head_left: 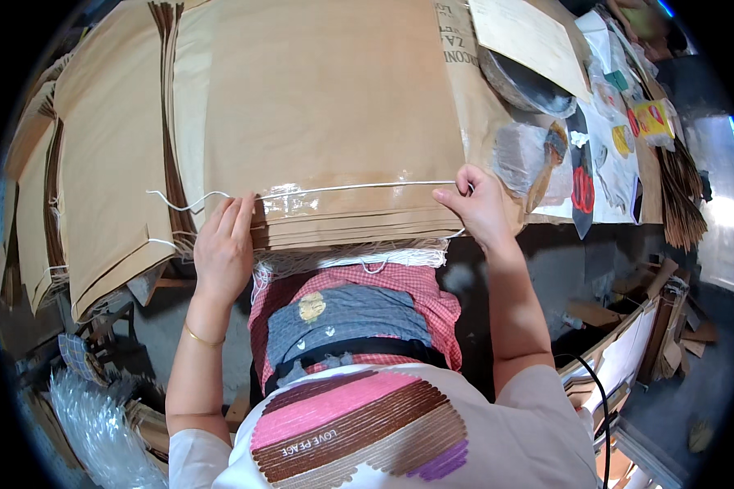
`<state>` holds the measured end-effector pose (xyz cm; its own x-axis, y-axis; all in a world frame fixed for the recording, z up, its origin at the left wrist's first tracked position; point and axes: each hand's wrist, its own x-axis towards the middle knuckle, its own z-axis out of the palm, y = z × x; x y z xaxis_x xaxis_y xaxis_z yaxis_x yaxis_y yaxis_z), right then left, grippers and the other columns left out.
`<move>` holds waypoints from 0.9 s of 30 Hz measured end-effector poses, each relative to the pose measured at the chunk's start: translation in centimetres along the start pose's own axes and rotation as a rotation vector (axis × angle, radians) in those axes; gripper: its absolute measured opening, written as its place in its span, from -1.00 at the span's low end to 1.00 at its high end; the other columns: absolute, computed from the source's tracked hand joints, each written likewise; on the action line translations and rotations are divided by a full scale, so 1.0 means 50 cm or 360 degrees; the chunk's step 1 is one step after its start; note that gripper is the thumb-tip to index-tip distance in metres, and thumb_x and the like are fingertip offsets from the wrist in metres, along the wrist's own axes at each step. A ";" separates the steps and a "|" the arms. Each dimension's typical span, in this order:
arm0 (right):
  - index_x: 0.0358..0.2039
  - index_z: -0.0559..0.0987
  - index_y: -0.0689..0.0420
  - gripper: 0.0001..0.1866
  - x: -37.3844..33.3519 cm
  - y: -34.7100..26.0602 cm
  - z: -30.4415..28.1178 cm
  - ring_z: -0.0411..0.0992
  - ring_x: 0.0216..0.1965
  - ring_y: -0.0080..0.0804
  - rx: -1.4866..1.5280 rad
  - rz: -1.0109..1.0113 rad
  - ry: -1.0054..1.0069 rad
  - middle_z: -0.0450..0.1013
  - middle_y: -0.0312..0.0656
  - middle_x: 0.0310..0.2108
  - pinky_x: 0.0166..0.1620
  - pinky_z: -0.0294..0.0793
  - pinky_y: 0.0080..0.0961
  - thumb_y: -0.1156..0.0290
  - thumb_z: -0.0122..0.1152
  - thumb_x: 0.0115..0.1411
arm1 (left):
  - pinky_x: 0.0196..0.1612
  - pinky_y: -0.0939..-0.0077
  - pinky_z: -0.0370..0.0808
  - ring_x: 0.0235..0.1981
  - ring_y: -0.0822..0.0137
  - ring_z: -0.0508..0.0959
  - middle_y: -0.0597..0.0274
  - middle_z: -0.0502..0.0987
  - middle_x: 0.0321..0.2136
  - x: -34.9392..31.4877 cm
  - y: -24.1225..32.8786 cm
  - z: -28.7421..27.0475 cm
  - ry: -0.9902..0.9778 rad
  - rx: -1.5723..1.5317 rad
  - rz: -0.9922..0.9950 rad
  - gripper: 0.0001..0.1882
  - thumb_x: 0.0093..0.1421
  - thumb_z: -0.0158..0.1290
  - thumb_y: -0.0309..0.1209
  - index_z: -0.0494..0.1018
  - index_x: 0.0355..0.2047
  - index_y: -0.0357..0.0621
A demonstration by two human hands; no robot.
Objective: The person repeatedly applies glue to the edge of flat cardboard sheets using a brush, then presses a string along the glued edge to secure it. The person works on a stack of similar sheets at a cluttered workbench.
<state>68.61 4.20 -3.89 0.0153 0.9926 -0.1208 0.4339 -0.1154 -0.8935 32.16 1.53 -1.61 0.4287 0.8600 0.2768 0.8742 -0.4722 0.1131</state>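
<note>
A white string (pixel 359 187) stretches nearly straight across the top sheet of a stack of brown paper (pixel 334 98), close to its front edge. My right hand (pixel 481 208) pinches the string at the stack's right side, thumb and forefinger together. At the left side, my left hand (pixel 224 244) lies with its fingers extended flat over the string, pressing at the paper's edge; its thumb is hidden. Beyond those fingers the loose end of the string curls leftward. Shiny patches (pixel 294 200) show on the paper along the string. More white strings (pixel 351 257) hang bunched below the front edge.
Other folded brown paper stacks (pixel 106 163) lie to the left. On the right are a dark bowl (pixel 530 85) partly under a pale board (pixel 530 37), a brush (pixel 550 155), red-handled scissors (pixel 583 189) and a yellow packet (pixel 654 122). Clear plastic (pixel 98 424) sits low at left.
</note>
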 end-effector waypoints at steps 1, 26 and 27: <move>-0.64 0.22 0.03 -0.61 -0.005 0.002 0.003 0.07 -0.58 -0.73 -0.0064 -0.0008 0.0089 0.12 -0.49 -0.64 -0.55 0.05 -0.72 0.54 0.34 -0.05 | -0.07 0.32 0.43 -0.12 0.07 0.47 0.01 0.48 -0.25 0.007 0.003 -0.003 -0.0018 -0.0015 0.0000 -0.55 -0.07 -0.01 -0.65 0.41 -0.08 -0.34; -0.53 0.26 0.10 -0.65 -0.007 0.006 0.011 0.16 -0.55 -0.64 0.0033 0.0149 0.0073 0.17 -0.43 -0.59 -0.50 0.17 -0.65 0.59 0.34 -0.12 | 0.03 0.22 0.35 -0.03 0.02 0.39 0.07 0.45 -0.13 -0.008 -0.026 0.019 -0.0055 -0.0408 -0.0101 -0.47 -0.10 -0.07 -0.71 0.36 -0.02 -0.29; -0.51 0.29 0.11 -0.66 -0.010 0.011 0.014 0.20 -0.52 -0.59 -0.0100 0.0030 0.0195 0.20 -0.39 -0.56 -0.45 0.22 -0.62 0.57 0.35 -0.13 | 0.03 0.22 0.35 -0.03 0.01 0.39 0.06 0.45 -0.13 -0.008 -0.028 0.016 -0.0032 -0.0476 -0.0149 -0.46 -0.10 -0.07 -0.72 0.36 -0.02 -0.29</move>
<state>68.20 3.61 -4.62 0.1322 0.9880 -0.0798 0.4881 -0.1350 -0.8623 30.94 2.04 -2.66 0.3567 0.9045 0.2337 0.8054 -0.4245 0.4137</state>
